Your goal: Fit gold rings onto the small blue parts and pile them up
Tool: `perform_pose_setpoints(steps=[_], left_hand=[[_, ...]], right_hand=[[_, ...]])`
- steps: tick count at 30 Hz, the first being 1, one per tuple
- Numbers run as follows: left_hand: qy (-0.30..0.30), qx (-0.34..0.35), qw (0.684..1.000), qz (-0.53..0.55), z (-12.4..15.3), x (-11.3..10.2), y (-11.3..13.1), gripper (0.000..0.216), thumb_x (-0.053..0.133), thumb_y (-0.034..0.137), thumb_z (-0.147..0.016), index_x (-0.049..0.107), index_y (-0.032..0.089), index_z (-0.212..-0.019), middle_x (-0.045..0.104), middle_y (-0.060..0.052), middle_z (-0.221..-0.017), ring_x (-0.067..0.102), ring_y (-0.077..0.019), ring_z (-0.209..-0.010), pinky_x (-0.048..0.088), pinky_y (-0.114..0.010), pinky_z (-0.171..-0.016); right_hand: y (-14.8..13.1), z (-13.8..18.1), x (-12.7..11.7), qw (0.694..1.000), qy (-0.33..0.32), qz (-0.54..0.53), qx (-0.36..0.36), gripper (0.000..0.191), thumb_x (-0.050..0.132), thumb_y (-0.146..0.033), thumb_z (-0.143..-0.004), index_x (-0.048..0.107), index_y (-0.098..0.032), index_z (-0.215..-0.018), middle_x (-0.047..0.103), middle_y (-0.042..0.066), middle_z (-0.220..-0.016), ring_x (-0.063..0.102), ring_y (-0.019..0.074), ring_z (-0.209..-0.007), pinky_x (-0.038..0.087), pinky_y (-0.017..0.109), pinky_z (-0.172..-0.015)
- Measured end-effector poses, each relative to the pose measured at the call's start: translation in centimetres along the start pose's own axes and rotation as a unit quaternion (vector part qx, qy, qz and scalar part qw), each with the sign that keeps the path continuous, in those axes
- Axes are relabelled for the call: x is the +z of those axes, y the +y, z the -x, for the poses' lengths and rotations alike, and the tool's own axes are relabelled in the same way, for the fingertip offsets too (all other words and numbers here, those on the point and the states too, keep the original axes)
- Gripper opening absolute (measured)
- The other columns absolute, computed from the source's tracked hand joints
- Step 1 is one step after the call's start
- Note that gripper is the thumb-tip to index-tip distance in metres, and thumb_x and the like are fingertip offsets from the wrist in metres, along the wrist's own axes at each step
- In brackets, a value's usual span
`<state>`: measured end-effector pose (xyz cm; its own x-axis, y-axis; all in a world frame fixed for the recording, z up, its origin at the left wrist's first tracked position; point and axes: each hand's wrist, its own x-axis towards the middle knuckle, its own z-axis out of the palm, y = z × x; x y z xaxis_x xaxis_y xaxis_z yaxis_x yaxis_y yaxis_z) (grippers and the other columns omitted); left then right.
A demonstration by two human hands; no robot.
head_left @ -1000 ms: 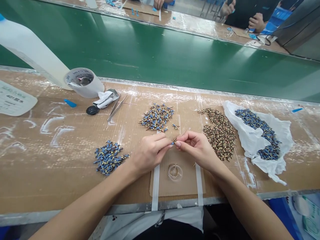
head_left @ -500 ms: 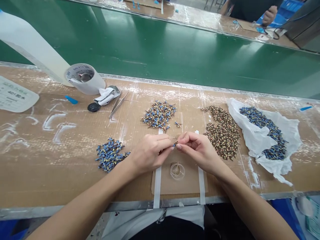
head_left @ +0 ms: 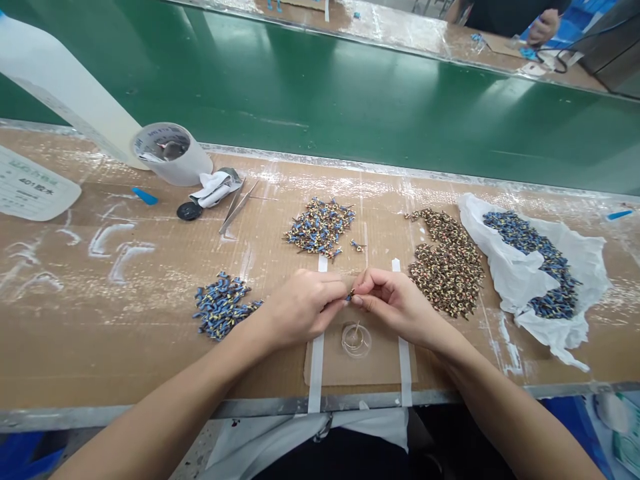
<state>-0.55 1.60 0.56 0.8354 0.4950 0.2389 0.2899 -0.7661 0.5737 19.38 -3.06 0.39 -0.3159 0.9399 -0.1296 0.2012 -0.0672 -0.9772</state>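
Observation:
My left hand (head_left: 300,308) and my right hand (head_left: 395,303) meet fingertip to fingertip over a taped-down cardboard square (head_left: 360,363). Both pinch one tiny blue and brown part (head_left: 351,294) between them. Just below the fingers sits a small clear round dish (head_left: 356,339) with a thin stick in it. A pile of blue and brown parts (head_left: 320,228) lies beyond my hands. Another blue pile (head_left: 220,305) lies by my left wrist. Brown ring-like parts (head_left: 447,263) are heaped to the right of my right hand.
A white plastic bag (head_left: 575,263) at the right holds dark blue parts (head_left: 537,260). At the back left stand a white tape roll (head_left: 170,153), a large white bottle (head_left: 60,87), tweezers (head_left: 236,208), a black cap (head_left: 189,211) and a label card (head_left: 30,190). A green conveyor belt (head_left: 350,100) runs behind; another person's hand (head_left: 543,27) works beyond.
My hands have stayed pinched together on the small part and drifted slightly toward the table's near edge, closer to the clear dish. The view has tilted a little.

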Motion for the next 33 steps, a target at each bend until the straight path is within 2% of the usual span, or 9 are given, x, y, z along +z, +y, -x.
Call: perform_pose_setpoints(steps=[6,10,20,24,33], left_hand=[[0.075,-0.046,0.996,-0.019,-0.17,0.02,0.42,0.017,0.051,0.014,-0.092,0.062,0.013,-0.079,0.057,-0.002,-0.071,0.051,-0.0130,-0.064,0.036,-0.025,-0.059],[0.100,-0.059,0.993,-0.009,-0.23,-0.20,0.31,0.015,0.050,0.017,-0.095,0.063,0.013,-0.089,0.059,-0.003,-0.078,0.054,-0.0137,-0.071,0.040,-0.025,-0.064],[0.098,-0.061,0.993,-0.003,-0.20,-0.09,0.18,0.015,0.048,0.017,-0.096,0.062,0.015,-0.092,0.059,-0.003,-0.080,0.055,-0.0137,-0.073,0.041,-0.025,-0.066],[0.110,-0.079,0.991,0.010,-0.23,-0.07,0.14,0.017,0.047,0.020,-0.097,0.063,0.016,-0.092,0.060,-0.003,-0.080,0.056,-0.0138,-0.073,0.042,-0.025,-0.066],[0.097,-0.074,0.992,0.016,-0.38,0.32,0.02,0.018,0.045,0.020,-0.098,0.062,0.015,-0.092,0.060,-0.003,-0.078,0.054,-0.0132,-0.071,0.040,-0.024,-0.064]], right_hand=[[-0.66,-0.09,-0.25,0.993,0.070,-0.094,0.016,0.019,0.072,-0.033,-0.082,0.062,-0.018,-0.078,0.066,0.002,-0.077,0.062,0.0139,-0.071,0.052,0.029,-0.067],[-0.99,-0.30,-0.27,0.988,0.095,-0.120,0.017,0.017,0.072,-0.033,-0.082,0.065,-0.018,-0.081,0.068,0.002,-0.074,0.065,0.0135,-0.069,0.055,0.029,-0.068],[-0.46,-0.40,-0.22,0.978,0.102,-0.177,0.049,0.016,0.075,-0.032,-0.080,0.068,-0.018,-0.085,0.070,0.001,-0.072,0.065,0.0120,-0.066,0.056,0.027,-0.065],[-0.42,-0.33,-0.15,0.980,0.098,-0.168,0.048,0.018,0.075,-0.033,-0.080,0.069,-0.019,-0.089,0.071,0.002,-0.077,0.065,0.0124,-0.068,0.055,0.028,-0.067],[-0.59,-0.23,0.20,0.987,0.108,-0.121,0.021,0.016,0.070,-0.034,-0.084,0.067,-0.018,-0.082,0.068,0.001,-0.073,0.064,0.0120,-0.068,0.054,0.026,-0.066]])
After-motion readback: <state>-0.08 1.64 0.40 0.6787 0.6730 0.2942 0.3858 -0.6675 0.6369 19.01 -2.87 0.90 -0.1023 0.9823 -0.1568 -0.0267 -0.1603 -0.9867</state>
